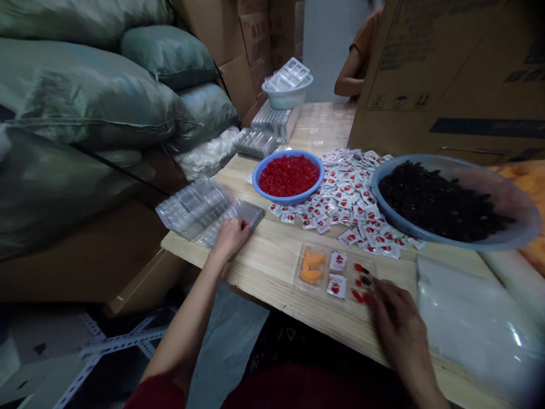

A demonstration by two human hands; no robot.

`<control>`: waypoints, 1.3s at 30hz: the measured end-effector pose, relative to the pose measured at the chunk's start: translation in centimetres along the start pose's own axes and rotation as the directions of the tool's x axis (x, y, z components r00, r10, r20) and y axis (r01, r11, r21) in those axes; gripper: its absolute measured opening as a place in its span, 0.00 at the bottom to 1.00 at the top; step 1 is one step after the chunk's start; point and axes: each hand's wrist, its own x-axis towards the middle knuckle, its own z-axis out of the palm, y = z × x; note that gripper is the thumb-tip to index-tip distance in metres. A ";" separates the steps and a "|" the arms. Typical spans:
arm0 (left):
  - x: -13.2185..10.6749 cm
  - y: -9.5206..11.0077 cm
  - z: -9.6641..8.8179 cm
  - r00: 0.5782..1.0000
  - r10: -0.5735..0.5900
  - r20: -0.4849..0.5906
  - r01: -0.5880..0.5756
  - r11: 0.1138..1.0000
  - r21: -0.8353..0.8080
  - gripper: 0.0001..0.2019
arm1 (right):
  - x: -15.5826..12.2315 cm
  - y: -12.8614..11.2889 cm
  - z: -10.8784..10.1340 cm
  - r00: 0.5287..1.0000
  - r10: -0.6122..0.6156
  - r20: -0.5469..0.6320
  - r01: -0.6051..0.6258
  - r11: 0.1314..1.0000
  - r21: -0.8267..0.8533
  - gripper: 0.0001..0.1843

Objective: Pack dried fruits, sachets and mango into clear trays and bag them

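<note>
My left hand (230, 237) rests on a stack of clear plastic trays (200, 210) at the table's left edge, fingers curled over the top tray. My right hand (398, 326) lies by the right end of a filled clear compartment tray (336, 275); its fingers are blurred. That tray holds orange pieces (311, 267), two small white and red sachets (338, 272) and red and dark fruit bits (361, 282).
A blue bowl of red pieces (289, 176), a heap of sachets (353, 199) and a big basin of dark dried fruit (451, 201) stand behind. Clear bags (472, 318) lie right. Cardboard box (447, 74), sacks (85, 96), more trays (272, 122), another person's arm (351, 68).
</note>
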 end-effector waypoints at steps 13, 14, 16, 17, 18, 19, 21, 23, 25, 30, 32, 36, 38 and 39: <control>-1.1 -1.0 -1.3 0.996 -0.014 -0.092 -0.003 0.985 -0.173 0.14 | -0.5 0.0 -0.4 1.000 -0.019 -0.016 0.019 0.999 0.026 0.22; -1.0 -1.0 -1.1 0.996 -0.026 -0.088 0.009 0.982 -0.188 0.15 | -0.4 -0.2 -0.5 1.000 -0.018 -0.024 0.019 0.999 0.029 0.22; -0.8 -1.0 -1.1 0.996 -0.042 -0.080 0.023 0.976 -0.218 0.15 | -0.4 -0.7 -1.1 0.999 -0.003 -0.045 0.005 0.999 0.042 0.23; -0.6 -0.9 -1.2 0.996 -0.045 -0.082 0.025 0.973 -0.229 0.15 | -0.5 -1.0 -1.6 0.998 0.011 -0.058 -0.008 0.999 0.052 0.23; -0.5 -0.9 -1.4 0.995 -0.047 -0.089 0.025 0.971 -0.237 0.15 | -0.7 -1.3 -2.1 0.997 0.033 -0.073 -0.028 0.998 0.063 0.23; -0.5 -0.9 -1.8 0.994 -0.050 -0.101 0.024 0.970 -0.243 0.15 | -0.8 -1.7 -2.6 0.994 0.060 -0.092 -0.053 0.996 0.075 0.23; -0.9 -0.4 -2.9 0.989 -0.057 -0.136 0.022 0.969 -0.245 0.13 | -0.9 -2.7 -3.5 0.985 0.121 -0.124 -0.105 0.986 0.127 0.21; -2.5 1.1 -4.0 0.977 -0.024 -0.212 -0.027 0.972 -0.232 0.11 | -0.7 -4.2 -3.4 0.975 0.189 -0.116 -0.157 0.958 0.238 0.19; -5.4 3.8 -4.6 0.949 0.070 -0.307 -0.142 0.965 -0.220 0.09 | 0.0 -6.3 -2.0 0.970 0.245 0.010 -0.227 0.882 0.414 0.19; -13.9 11.9 -2.7 0.949 0.306 -0.077 -0.302 0.810 -0.502 0.07 | 2.8 -12.8 5.7 0.881 0.109 0.460 -0.469 0.334 0.818 0.34; -15.3 13.4 -0.9 0.941 0.325 0.091 -0.182 0.716 -0.674 0.08 | 3.8 -14.4 8.0 0.836 0.054 0.547 -0.548 0.140 0.824 0.37; -14.7 13.2 1.8 0.940 0.250 0.234 0.063 0.544 -0.837 0.08 | 4.0 -14.9 9.4 0.776 -0.062 0.627 -0.630 -0.102 0.770 0.36; -14.0 12.7 2.4 0.939 0.215 0.268 0.127 0.507 -0.853 0.08 | 3.5 -14.6 9.3 0.764 -0.080 0.640 -0.643 -0.171 0.746 0.33; -13.8 12.5 2.5 0.938 0.204 0.280 0.147 0.497 -0.855 0.08 | 3.3 -14.4 9.3 0.758 -0.079 0.647 -0.649 -0.194 0.736 0.33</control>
